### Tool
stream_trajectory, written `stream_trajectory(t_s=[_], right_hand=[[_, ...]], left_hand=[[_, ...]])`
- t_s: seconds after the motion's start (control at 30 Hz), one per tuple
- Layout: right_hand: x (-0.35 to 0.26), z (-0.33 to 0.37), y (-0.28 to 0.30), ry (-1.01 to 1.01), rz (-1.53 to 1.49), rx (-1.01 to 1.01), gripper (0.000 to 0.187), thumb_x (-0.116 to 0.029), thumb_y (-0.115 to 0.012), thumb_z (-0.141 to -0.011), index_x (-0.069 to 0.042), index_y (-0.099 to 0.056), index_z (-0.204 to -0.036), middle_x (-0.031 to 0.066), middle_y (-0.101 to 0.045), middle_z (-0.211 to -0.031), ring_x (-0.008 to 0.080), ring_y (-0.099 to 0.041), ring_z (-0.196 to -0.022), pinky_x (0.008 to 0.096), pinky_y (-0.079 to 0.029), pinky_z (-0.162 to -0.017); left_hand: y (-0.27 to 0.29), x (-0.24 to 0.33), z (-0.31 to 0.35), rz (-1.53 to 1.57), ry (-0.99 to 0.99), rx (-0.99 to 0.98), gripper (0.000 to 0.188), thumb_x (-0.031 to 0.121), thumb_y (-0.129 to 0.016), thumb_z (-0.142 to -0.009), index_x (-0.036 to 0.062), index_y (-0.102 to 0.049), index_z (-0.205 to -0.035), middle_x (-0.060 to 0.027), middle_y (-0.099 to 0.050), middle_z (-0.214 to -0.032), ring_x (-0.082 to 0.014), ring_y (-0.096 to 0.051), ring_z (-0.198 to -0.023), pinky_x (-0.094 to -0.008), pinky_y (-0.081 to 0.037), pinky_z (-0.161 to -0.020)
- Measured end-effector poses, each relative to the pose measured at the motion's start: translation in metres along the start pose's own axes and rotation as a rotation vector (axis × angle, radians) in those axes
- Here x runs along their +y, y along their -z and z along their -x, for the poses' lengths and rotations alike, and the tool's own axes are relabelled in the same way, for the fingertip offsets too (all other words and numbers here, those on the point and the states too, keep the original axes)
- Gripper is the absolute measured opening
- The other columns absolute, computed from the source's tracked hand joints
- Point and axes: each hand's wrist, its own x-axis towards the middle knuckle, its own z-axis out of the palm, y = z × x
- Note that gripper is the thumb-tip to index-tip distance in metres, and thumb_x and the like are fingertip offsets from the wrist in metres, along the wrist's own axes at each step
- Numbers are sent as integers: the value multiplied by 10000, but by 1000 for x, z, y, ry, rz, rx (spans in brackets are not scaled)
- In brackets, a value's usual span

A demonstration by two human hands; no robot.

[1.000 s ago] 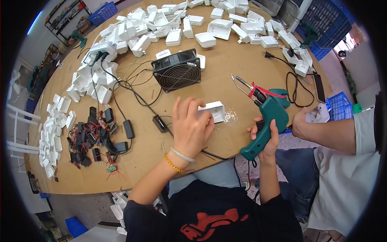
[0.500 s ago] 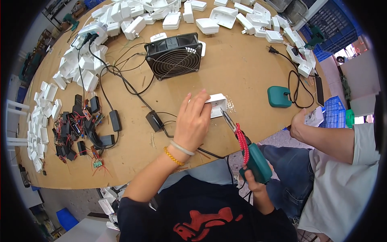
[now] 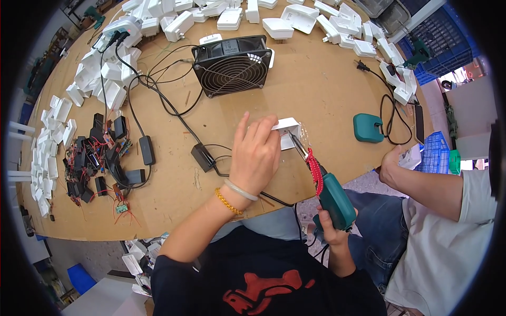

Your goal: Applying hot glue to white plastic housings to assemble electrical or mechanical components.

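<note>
The closed right hand [image 3: 333, 233] now brings the soldering gun [image 3: 338, 200] into working reach. The half-curled left hand [image 3: 256, 155] holds the white case [image 3: 288, 125].

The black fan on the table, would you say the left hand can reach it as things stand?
Probably yes: nothing appears to stand between the left hand and the black fan, though that hand is occupied at the white casing.

The left hand [image 3: 255, 152] is hiding one end of the white box [image 3: 288, 142]. The green tool's [image 3: 337, 201] tip is looking too tiny to show touching. The top edge is cutting off the white pile [image 3: 179, 25].
</note>
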Motion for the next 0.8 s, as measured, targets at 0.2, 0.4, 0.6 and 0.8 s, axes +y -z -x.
stream_trajectory(t_s=[0.2, 0.4, 0.6, 0.8], right_hand=[[8, 25, 19, -194, -547, -61, 560, -300, -645, -926, 78, -524, -1321, 138, -651, -1133, 174, -625, -889, 320, -525, -788], [9, 16, 28, -164, -532, 38, 739, -568, -595, -906, 81, -551, -1258, 188, -661, -1065, 173, -621, -747, 350, -543, -778], [5, 21, 21, -208, -586, 30, 608, -425, -680, -894, 64, -583, -1243, 151, -683, -1049, 179, -652, -825, 288, -536, -681], [11, 8, 20, -4, -139, -89, 370, -259, -676, -840, 80, -667, -986, 156, -676, -809, 254, -659, -658, 346, -532, -606]], left_hand=[[51, -5, 0, 217, 22, -72, 74, 19, -711, -772, 67, -672, -813, -80, -581, -1122, -341, -506, -1315, -609, -229, -1160], [68, 4, -17, 354, -52, -56, 126, 58, -750, -730, 87, -639, -783, -69, -584, -1114, -365, -489, -1321, -637, -214, -1155], [16, -16, -10, 252, -92, -153, 124, 6, -700, -755, 43, -582, -765, -85, -597, -1114, -274, -527, -1308, -585, -271, -1162], [9, -8, -7, 189, -81, -110, 98, -1, -699, -779, 14, -602, -785, -99, -605, -1117, -277, -566, -1252, -549, -362, -1124]])
